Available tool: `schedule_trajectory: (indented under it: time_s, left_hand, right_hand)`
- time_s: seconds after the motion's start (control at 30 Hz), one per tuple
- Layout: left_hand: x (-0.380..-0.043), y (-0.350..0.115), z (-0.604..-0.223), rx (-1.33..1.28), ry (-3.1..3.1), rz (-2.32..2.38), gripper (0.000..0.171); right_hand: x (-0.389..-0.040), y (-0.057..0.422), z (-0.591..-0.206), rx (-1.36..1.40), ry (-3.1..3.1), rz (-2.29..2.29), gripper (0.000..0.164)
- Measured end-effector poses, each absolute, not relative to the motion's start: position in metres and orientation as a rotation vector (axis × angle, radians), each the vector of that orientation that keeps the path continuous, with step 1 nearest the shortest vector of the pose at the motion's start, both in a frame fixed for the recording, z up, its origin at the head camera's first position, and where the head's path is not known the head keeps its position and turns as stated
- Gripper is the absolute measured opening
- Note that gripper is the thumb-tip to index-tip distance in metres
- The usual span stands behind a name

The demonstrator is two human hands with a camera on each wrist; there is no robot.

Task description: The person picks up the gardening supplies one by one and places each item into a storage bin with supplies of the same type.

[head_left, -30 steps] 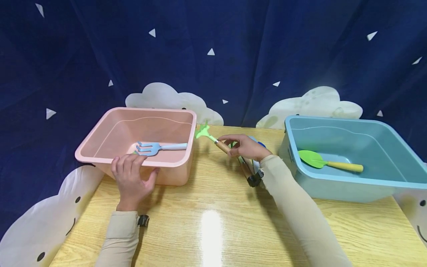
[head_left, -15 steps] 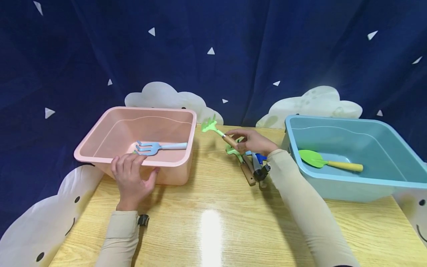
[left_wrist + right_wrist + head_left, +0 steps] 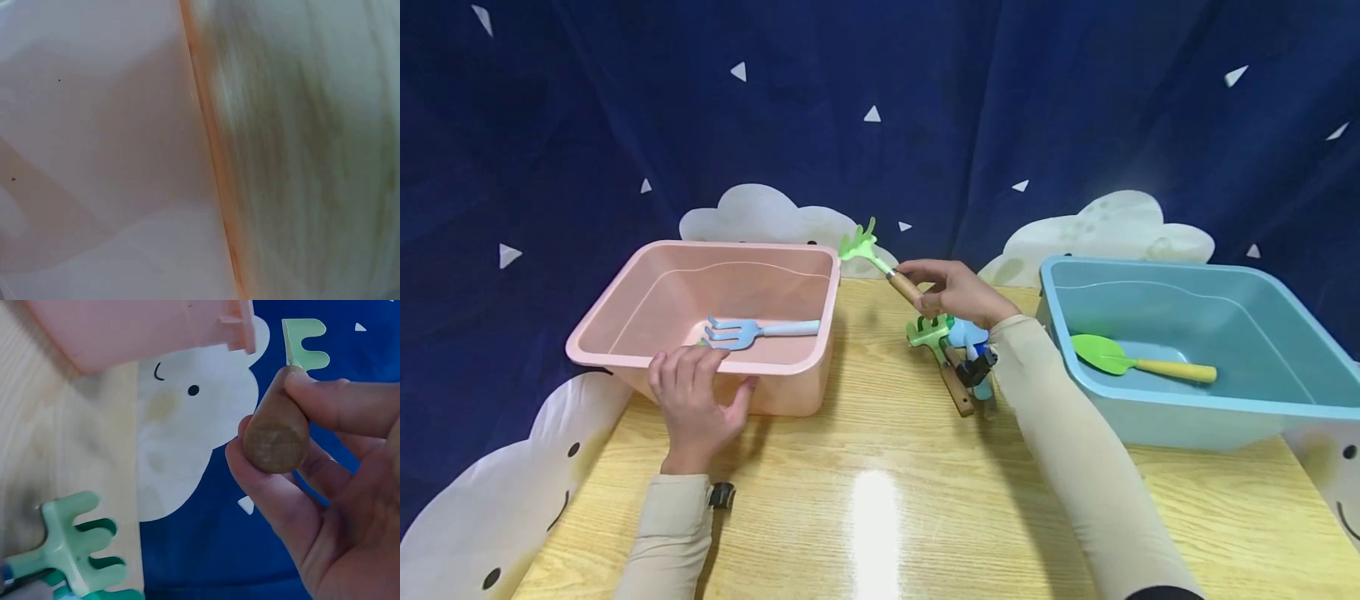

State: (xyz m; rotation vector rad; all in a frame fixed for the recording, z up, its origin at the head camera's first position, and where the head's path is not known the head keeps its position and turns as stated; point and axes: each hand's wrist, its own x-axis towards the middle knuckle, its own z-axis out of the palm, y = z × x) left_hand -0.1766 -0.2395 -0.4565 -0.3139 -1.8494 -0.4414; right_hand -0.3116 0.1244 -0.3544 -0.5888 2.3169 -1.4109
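Observation:
In the head view my right hand (image 3: 958, 293) pinches the wooden handle of a small green hand rake (image 3: 881, 264) between thumb and fingers. The rake is up in the air, its prongs by the right rim of the pink bin (image 3: 790, 367). From the right wrist, the handle's round end (image 3: 276, 447) faces the camera. My left hand (image 3: 698, 408) grips the bin's front rim, fingers over the edge and thumb outside. Inside that bin lies a light blue hand fork (image 3: 745, 333), with a bit of green partly hidden behind my fingers.
Below my right wrist several garden tools lie piled on the wooden table (image 3: 805, 500), a green rake (image 3: 934, 333) among them. To the right stands a blue bin (image 3: 1180, 425) holding a green trowel (image 3: 1105, 357) with a yellow handle. A dark blue curtain (image 3: 820, 125) hangs behind.
My right hand has lifted the rake higher, first shifting right and then back left toward the pink bin, uncovering more of the tool pile. My left hand stays on the rim.

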Motion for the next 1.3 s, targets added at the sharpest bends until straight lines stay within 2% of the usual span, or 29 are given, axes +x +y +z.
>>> schedule_trajectory:
  time_s: [0.43,0.7,1.3]
  left_hand:
    - [-0.176,-0.239,-0.457,-0.320,-1.879,-0.450,0.046]
    - [-0.174,-0.241,-0.461,-0.315,-1.861,-0.445,0.046]
    - [-0.164,-0.248,-0.470,-0.313,-1.841,-0.442,0.047]
  right_hand:
    - [-0.320,0.101,-0.316,-0.599,2.358,-1.321,0.062]
    - [-0.323,0.079,-0.296,-0.718,2.311,-1.333,0.061]
    - [-0.318,0.016,-0.290,-0.805,2.191,-1.289,0.060]
